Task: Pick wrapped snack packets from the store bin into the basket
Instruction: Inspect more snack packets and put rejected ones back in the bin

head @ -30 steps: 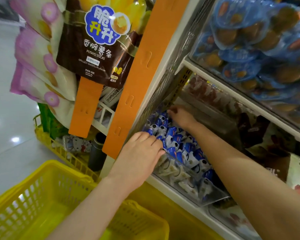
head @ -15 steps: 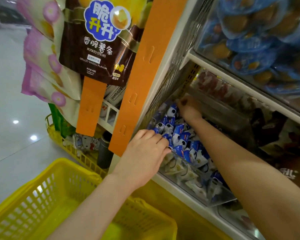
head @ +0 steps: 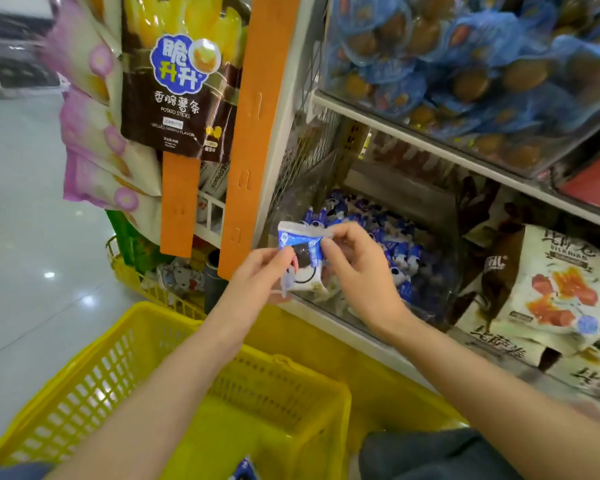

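Note:
A blue-and-white wrapped snack packet (head: 303,259) is held up in front of the clear store bin (head: 329,308). My left hand (head: 260,275) pinches its left edge and my right hand (head: 357,268) pinches its right edge. Behind the hands, the bin holds several more blue-and-white packets (head: 400,249). The yellow plastic basket (head: 125,368) sits below my arms. A bit of another blue packet (head: 245,472) shows at the basket's bottom.
An orange upright strip (head: 253,133) borders the bin on the left, with hanging potato-stick bags (head: 181,95) beside it. A shelf (head: 465,157) of blue-wrapped snacks sits above. Brown and white snack bags (head: 548,289) fill the bin to the right.
My right hand pulled back out of the bin with one packet. My left hand left the bin's front rim and took the packet's other edge. The view shifted right.

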`<state>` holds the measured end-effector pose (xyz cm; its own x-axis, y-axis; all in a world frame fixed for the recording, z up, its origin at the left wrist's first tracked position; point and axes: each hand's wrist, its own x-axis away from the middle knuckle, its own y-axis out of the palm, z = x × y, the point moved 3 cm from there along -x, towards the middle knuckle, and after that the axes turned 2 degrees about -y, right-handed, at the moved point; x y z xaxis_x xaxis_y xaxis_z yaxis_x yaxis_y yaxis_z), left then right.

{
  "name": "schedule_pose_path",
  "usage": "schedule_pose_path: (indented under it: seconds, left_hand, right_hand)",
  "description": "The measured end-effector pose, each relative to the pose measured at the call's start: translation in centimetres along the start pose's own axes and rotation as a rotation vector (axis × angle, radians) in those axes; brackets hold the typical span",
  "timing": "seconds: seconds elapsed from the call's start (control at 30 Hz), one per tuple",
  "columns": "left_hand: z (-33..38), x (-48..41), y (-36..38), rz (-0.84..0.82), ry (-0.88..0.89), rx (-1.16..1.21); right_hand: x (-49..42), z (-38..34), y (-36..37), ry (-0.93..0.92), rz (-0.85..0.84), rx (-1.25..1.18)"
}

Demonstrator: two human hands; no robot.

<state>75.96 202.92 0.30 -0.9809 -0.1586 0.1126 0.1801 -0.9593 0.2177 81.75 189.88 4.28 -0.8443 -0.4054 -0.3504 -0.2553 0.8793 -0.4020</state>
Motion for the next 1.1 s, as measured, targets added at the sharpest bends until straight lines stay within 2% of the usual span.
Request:
schedule_pose_path:
  seconds: [0.07, 0.17, 0.23, 0.37, 0.47, 0.57, 0.73, 0.83, 0.93, 1.03, 1.1]
  left_hand:
    - [-0.6, 0.9, 0.2, -0.025, 0.012, -0.031]
    - [-1.9, 1.9, -0.2, 0.04, 0.075, -0.184]
    - [-2.8, 2.6, -0.4, 0.032, 0.073, -0.279]
    - [-4.0, 3.4, -0.8, 0.062, 0.056, -0.232]
    - [-4.3, 3.9, -1.3, 0.142, 0.03, -0.187]
    - [-4.4, 4.0, -1.8, 0.206, 0.05, -0.237]
    - [-4.8, 3.8, -1.6, 0.22, -0.042, -0.133]
    - [-4.7, 3.6, -1.6, 0.17, -0.089, -0.052]
    - [-4.8, 3.4, -1.6, 0.115, -0.147, -0.041]
    - [-4.9, 3.4, -1.7, 0.172, -0.137, -0.016]
    - [-4.7, 3.3, -2.2, 0.259, -0.085, 0.017]
  right_hand:
    - [1.8, 0.8, 0.9, 0.095, -0.064, -0.093]
    - [3.4, 2.0, 2.2, 0.273, -0.121, -0.269]
    - [4.1, 2.7, 2.8, 0.293, -0.134, -0.263]
    - [4.7, 3.5, 3.4, 0.291, -0.148, -0.143]
    - [4.7, 3.4, 3.7, 0.248, -0.188, -0.089]
    - [4.9, 2.8, 4.0, 0.166, -0.269, -0.072]
    - [5.0, 1.7, 3.7, -0.191, -0.251, 0.402]
    - [4.9, 1.4, 3.7, -0.243, -0.199, 0.439]
    - [4.5, 1.8, 3.6, -0.106, -0.102, 0.307]
    - [3.7, 2.5, 3.2, 0.224, -0.012, 0.036]
    - [3.5, 2.8, 3.3, 0.416, -0.05, -0.185]
